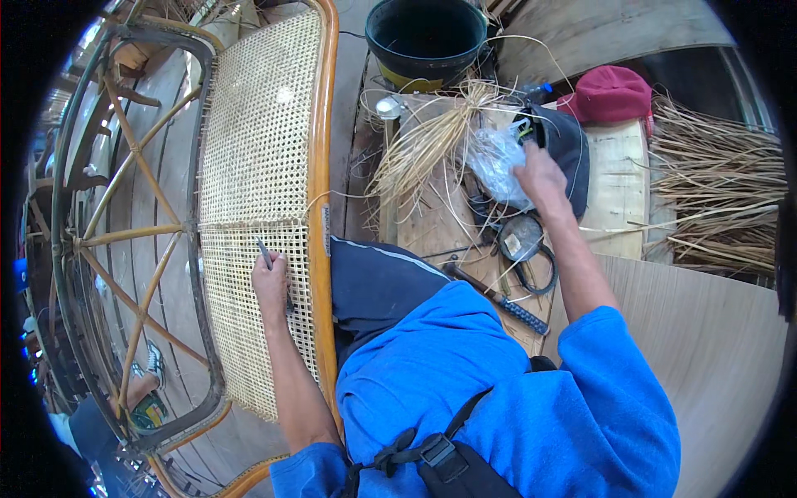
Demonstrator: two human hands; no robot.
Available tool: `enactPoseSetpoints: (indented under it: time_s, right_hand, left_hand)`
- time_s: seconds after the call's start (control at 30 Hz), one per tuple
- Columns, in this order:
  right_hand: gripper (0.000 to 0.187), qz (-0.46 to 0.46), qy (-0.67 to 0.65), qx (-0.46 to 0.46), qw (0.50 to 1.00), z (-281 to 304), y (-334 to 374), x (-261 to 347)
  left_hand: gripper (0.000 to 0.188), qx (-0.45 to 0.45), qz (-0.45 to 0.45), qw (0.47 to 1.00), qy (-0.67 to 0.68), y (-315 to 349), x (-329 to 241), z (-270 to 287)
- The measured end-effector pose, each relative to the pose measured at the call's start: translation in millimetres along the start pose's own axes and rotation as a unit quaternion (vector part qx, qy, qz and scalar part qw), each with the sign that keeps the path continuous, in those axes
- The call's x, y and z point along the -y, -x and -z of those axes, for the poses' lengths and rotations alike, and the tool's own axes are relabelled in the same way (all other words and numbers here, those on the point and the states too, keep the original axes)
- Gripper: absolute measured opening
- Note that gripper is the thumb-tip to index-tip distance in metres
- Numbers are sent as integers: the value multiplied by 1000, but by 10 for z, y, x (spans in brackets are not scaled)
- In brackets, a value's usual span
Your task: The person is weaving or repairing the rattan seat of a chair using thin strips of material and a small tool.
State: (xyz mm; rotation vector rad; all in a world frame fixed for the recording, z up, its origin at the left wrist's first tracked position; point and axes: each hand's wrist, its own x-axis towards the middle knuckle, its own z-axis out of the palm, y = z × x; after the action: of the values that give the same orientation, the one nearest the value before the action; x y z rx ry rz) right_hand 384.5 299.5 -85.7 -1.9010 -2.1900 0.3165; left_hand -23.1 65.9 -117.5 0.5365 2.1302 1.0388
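Observation:
My left hand (271,282) is closed round a slim, dark pointed tool (265,254), its tip resting over the woven cane panel (257,124). The panel has an open mesh and lies along an orange-brown wooden frame (320,166) at my left. Over on the right, my right hand (544,178) reaches to a clear plastic bag (496,162) beside a dark fabric bag or cap (573,149). The fingers of this hand are bent together at the opening; what they grip is hidden. A bundle of pale cane strands (427,137) lies left of the plastic bag.
A hammer (523,315) and a round grey disc (521,238) lie on a wooden board (432,216). Behind stand a black bucket (426,41) and a red cap (610,93). Brown strips (718,183) are piled far right; a dark chair frame (133,241) stands left.

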Motion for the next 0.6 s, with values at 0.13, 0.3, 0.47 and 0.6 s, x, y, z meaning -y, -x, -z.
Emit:
enactPoseSetpoints:
  time_s: [0.13,0.3,0.47,0.6]
  right_hand:
    - [11,-9,106,127,986,-204,182,40]
    - [8,213,27,3,977,-358,549,218]
    - [17,197,-117,5,973,-573,442,283]
    - [24,112,-157,-27,981,-571,297,178]
  left_hand:
    - [11,7,6,1000,-3,-34,9,16]
    - [10,-1,15,1000,-18,-6,-70,-10]
    - [9,5,6,1000,-28,-42,5,11]
    - [9,-4,15,1000,-12,-1,-58,-12]
